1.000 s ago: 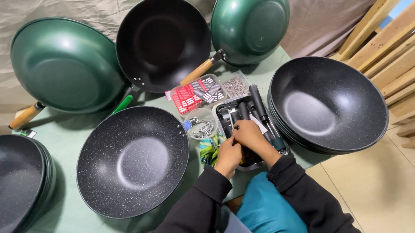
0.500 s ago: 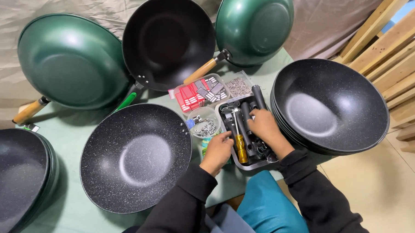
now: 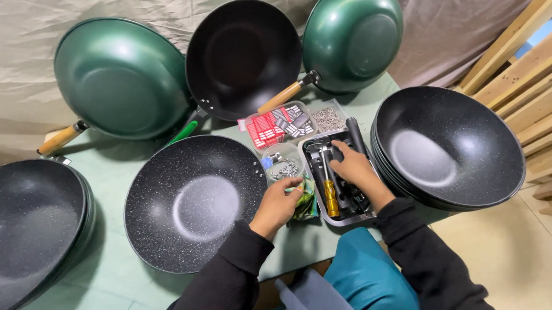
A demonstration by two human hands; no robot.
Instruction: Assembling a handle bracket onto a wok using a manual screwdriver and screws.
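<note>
Both black-sleeved arms stretched forward. Left hand (image 3: 279, 205) curled palm-down, fingers bent loosely inward. Right hand (image 3: 355, 169) reaching further ahead, palm down, fingers curved downward, thumb tucked.

My right hand (image 3: 356, 170) is down in the tray (image 3: 345, 218) among the tools, my left hand (image 3: 278, 204) just left of it. A stack of woks (image 3: 453, 149) sits right of the tray, a lone wok (image 3: 192, 204) left, small parts boxes (image 3: 287, 124) behind, three pans (image 3: 236, 52) propped farthest back.
</note>
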